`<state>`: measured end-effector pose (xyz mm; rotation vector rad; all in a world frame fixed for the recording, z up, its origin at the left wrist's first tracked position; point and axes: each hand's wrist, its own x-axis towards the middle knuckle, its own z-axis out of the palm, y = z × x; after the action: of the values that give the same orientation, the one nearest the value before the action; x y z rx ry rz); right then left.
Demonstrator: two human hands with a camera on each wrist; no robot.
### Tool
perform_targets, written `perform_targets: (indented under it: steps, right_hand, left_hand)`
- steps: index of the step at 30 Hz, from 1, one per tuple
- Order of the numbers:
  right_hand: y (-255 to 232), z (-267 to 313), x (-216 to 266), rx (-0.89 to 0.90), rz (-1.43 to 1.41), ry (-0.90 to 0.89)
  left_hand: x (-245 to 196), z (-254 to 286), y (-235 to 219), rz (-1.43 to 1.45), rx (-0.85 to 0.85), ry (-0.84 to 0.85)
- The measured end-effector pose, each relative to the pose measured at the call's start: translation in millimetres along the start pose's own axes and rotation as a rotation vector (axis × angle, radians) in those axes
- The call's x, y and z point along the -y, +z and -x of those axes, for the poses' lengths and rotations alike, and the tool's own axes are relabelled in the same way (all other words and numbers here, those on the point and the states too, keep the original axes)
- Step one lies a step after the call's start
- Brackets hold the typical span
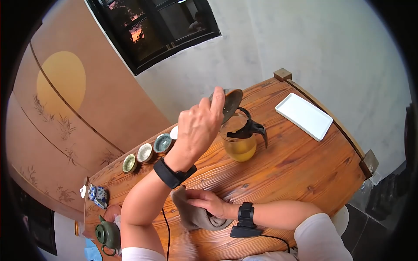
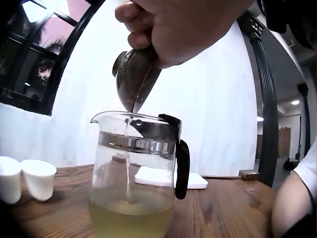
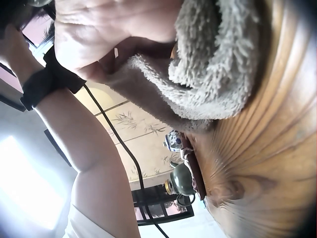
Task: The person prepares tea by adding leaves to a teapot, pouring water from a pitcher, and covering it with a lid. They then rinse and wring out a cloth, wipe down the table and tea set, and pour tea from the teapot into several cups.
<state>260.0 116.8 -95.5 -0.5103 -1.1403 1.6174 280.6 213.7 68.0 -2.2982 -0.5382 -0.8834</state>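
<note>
My left hand (image 1: pixel 201 124) grips a dark gaiwan (image 1: pixel 232 104), lid and bowl together, tipped steeply over the glass pitcher (image 1: pixel 241 150). In the left wrist view a thin stream of tea (image 2: pixel 128 176) runs from the gaiwan (image 2: pixel 134 82) down into the pitcher, whose lower part holds yellowish tea (image 2: pixel 131 218). The pitcher has a black handle (image 2: pixel 183 171) and stands upright on the table. Nearer my body, my right hand (image 1: pixel 211 203) holds a grey-brown towel (image 1: pixel 188 214) against the tabletop, its fingers partly hidden in the folds.
Several small cups, among them a blue-grey cup (image 1: pixel 163 143), line the table's left edge. A white tray (image 1: pixel 304 116) lies at the far right. A green teapot (image 1: pixel 107 235) and a blue-and-white pot (image 1: pixel 98 196) stand at the near left. A black cable (image 1: pixel 167 230) hangs by my left arm.
</note>
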Motion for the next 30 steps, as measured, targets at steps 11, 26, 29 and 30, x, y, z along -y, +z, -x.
perform_targets:
  steps: [11, 26, 29, 30]
  right_hand:
    - [0.3, 4.8, 6.0, -0.028, 0.001, -0.161]
    - [35.4, 12.4, 51.6, 0.217, 1.545, -0.501]
    - [40.2, 14.7, 44.9, 0.200, 1.683, -0.498]
    - [40.4, 14.5, 39.4, 0.135, 1.764, -0.565]
  left_hand:
    - [63.7, 106.6, -53.1, 0.432, 0.083, -0.694]
    - [2.0, 231.5, -83.2, 1.144, 0.434, -1.238]
    - [-1.3, 225.0, -84.6, 1.100, 0.450, -1.204]
    - [-3.2, 222.3, -85.9, 1.137, 0.441, -1.214]
